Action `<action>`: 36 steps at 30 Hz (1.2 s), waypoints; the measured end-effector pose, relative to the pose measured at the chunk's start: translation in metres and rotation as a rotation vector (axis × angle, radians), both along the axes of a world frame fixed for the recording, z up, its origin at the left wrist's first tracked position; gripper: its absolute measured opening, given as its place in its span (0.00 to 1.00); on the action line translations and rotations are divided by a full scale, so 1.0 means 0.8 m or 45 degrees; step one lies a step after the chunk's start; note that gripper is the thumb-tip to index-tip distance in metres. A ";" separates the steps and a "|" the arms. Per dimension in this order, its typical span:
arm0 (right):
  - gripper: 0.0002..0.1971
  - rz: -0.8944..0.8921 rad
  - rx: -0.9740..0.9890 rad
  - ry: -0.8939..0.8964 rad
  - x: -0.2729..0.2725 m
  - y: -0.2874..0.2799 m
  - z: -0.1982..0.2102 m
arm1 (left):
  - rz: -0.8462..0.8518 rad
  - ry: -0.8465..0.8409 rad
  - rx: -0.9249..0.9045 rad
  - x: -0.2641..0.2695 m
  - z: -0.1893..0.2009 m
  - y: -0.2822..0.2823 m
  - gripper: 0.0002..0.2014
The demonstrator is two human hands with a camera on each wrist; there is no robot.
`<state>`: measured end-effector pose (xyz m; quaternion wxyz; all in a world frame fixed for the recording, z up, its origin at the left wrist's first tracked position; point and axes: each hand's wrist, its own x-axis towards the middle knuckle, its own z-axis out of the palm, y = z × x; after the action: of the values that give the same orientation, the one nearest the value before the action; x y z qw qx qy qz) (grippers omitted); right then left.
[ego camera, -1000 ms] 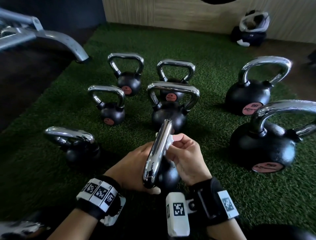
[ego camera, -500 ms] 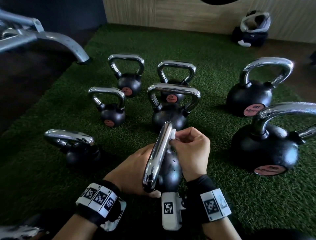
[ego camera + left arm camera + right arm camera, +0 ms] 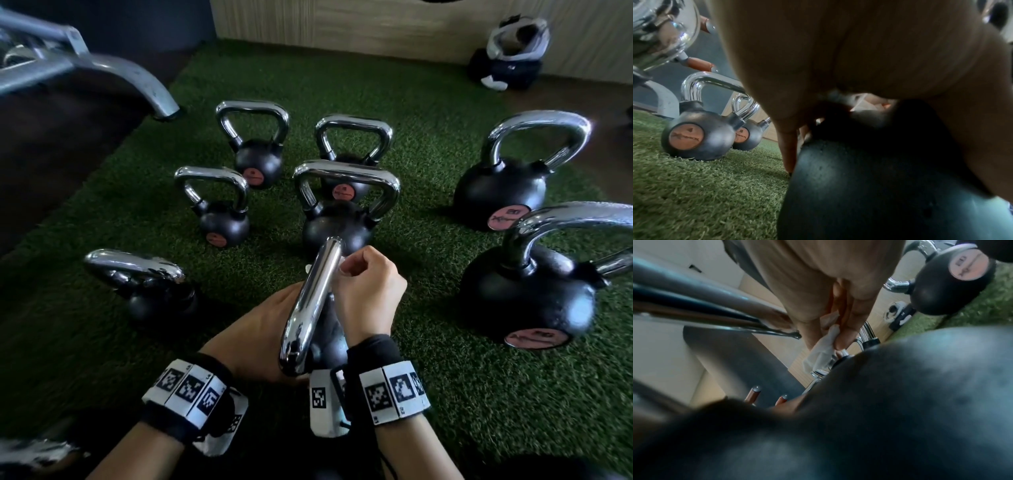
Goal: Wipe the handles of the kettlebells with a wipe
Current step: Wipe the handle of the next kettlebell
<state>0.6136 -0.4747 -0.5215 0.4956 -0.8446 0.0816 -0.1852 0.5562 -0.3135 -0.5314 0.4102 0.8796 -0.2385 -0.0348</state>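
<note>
A black kettlebell (image 3: 330,342) with a chrome handle (image 3: 313,301) stands on the green turf right in front of me. My left hand (image 3: 257,335) cups the left side of its ball (image 3: 879,186), thumb on the near side and a finger running down the far side. My right hand (image 3: 368,284) is fisted at the far end of the handle, pinching a crumpled white wipe (image 3: 822,350) against the chrome. Only a sliver of the wipe (image 3: 343,262) shows in the head view.
Several more chrome-handled kettlebells stand around on the turf: one just beyond (image 3: 342,226), small ones behind left (image 3: 222,226), one at near left (image 3: 154,294), two big ones at right (image 3: 527,301). A grey machine leg (image 3: 137,82) is at back left, a bag (image 3: 507,58) by the wall.
My right hand has slid with the wipe a little farther along the handle to its far end, and its wrist has turned. The left hand stays on the ball.
</note>
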 end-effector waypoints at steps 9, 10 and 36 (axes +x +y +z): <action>0.15 0.436 0.096 0.296 -0.051 -0.042 0.007 | -0.077 0.336 0.552 0.034 0.030 0.012 0.26; 0.13 0.523 0.157 0.362 -0.060 -0.048 0.011 | -0.067 0.334 0.575 0.042 0.034 0.016 0.24; 0.22 0.745 -0.080 0.649 -0.092 -0.022 0.088 | 0.129 -0.037 0.166 0.122 0.048 -0.008 0.07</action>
<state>0.5401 -0.4926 -0.4508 0.4653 -0.8658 -0.0481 0.1774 0.6536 -0.3202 -0.4933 0.3499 0.9157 -0.1970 -0.0166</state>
